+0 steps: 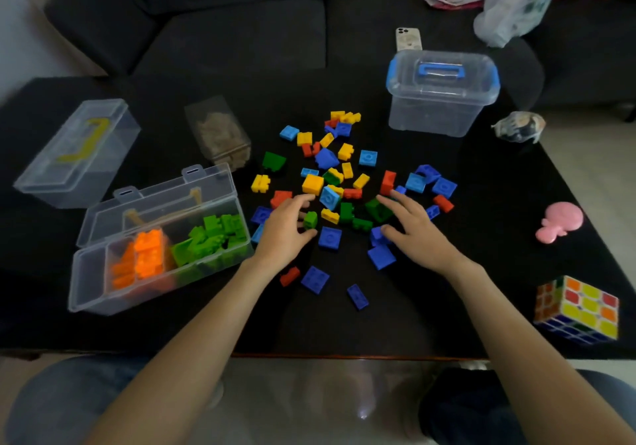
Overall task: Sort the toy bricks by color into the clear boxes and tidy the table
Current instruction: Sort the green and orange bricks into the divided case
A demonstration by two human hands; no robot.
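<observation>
Several loose toy bricks (347,183) in blue, yellow, red and green lie scattered mid-table. My left hand (287,229) pinches a small green brick (310,220) between thumb and fingers at the pile's near left. My right hand (418,229) lies with fingers spread over the bricks, fingertips touching dark green bricks (377,209) and a blue brick (378,234). An open clear box (103,284) at the left holds orange bricks (146,255) and green bricks (215,238) in separate compartments. A closed clear box with blue handle (442,92) stands at the back right.
A shut clear box (74,154) lies at the far left, a clear container of tan pieces (220,135) behind the open box. A phone (408,39), a puzzle cube (576,308), a pink toy (561,221) and a crumpled wrapper (519,126) sit around the black table (344,327).
</observation>
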